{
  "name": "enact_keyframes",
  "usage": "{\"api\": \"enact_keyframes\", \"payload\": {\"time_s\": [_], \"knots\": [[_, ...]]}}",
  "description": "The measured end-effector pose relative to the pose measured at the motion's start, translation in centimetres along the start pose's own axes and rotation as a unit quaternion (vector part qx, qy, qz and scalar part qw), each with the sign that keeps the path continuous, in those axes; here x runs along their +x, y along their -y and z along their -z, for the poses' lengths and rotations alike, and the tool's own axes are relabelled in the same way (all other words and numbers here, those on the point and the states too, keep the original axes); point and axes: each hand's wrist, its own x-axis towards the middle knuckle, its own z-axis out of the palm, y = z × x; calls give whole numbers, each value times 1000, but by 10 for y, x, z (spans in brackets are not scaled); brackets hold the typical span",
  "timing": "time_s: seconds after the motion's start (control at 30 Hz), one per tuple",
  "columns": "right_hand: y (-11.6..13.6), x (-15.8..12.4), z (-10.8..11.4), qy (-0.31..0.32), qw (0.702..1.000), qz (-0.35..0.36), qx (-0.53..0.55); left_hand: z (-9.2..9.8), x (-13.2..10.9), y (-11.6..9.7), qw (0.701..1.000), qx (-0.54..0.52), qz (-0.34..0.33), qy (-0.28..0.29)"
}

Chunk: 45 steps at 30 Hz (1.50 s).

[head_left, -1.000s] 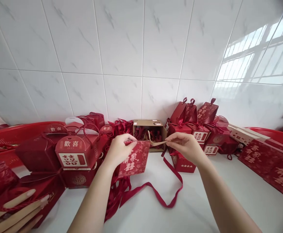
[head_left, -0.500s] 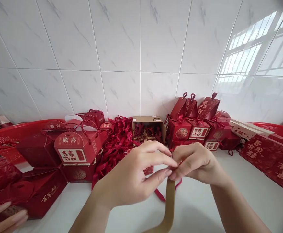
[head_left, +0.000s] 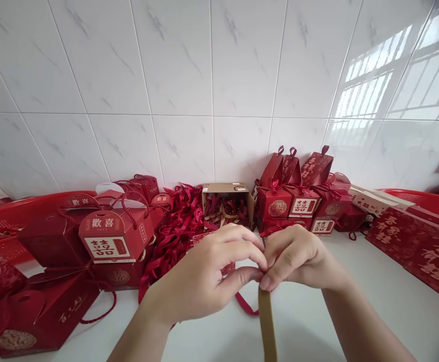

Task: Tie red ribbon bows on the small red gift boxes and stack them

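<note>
My left hand (head_left: 219,271) and my right hand (head_left: 298,259) meet over the white table, fingertips pinched together at the upper end of a flat gold-brown ribbon (head_left: 267,324). The ribbon hangs straight down from the pinch and runs out of the bottom of the view. A thin dark red ribbon (head_left: 246,304) curves out below my fingers; its upper part is hidden behind them. What exactly lies between the fingertips is covered. Behind my left hand a small red patterned piece (head_left: 228,268) shows in part.
A pile of red ribbons (head_left: 174,221) lies beside an open cardboard box (head_left: 221,188) holding ribbon pieces. Red gift boxes (head_left: 116,229) are stacked at left, more red boxes (head_left: 274,201) at right. Red baskets (head_left: 34,206) and red printed bags (head_left: 411,241) flank them. A tiled wall (head_left: 182,65) stands behind.
Another hand at the lower left has left the view, and a box's red cord handle now shows there. The gold-brown ribbon hangs straighter. My fingers stay pinched; the view has shifted slightly.
</note>
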Motion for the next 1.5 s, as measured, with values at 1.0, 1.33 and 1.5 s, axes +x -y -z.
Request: {"api": "enact_keyframes", "payload": {"time_s": [1.0, 1.33, 1.5], "knots": [[-14, 11, -26, -221, 957, 28, -186, 12, -2, 19, 982, 110, 35, -150], [-10, 9, -10, -208, 966, -17, -149, 21, -22, 116, 948, 111, 288, -72], [-23, 6, -5, -229, 962, -66, -132, 19, -17, 117, 947, 86, 288, -118]]}}
